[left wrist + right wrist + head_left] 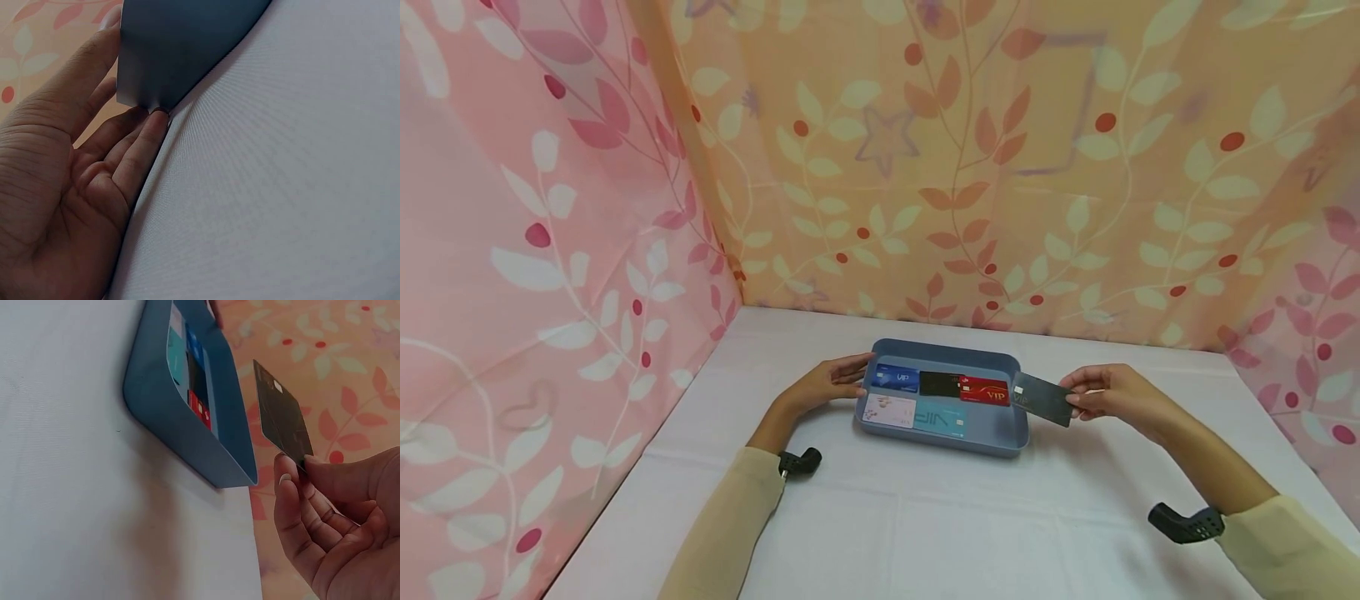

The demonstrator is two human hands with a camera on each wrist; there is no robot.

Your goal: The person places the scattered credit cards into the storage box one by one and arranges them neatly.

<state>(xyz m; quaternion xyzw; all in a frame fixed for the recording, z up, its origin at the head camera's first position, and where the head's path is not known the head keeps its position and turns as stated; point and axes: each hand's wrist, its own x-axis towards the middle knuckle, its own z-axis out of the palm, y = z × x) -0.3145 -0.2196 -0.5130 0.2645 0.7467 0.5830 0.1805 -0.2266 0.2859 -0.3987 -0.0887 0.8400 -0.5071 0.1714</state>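
A dark grey bank card (1042, 399) marked VIP is pinched between thumb and fingers of my right hand (1108, 393). It is held up at the right end of a blue-grey tray (940, 448), tilted above the rim in the right wrist view. My left hand (822, 385) holds the tray's left end, thumb at the rim and fingertips low on the outer wall (169, 50). Inside the tray lie a blue card (898, 377), a black card (936, 383), a red card (985, 391) overlapping the black one, a pale pink card (889, 411) and a teal card (942, 419).
White cloth (880, 517) covers the table under the tray. A patterned orange curtain (970, 167) hangs behind, with a pink one (550, 250) at the left. Both wrists carry a black strapped device (1186, 523).
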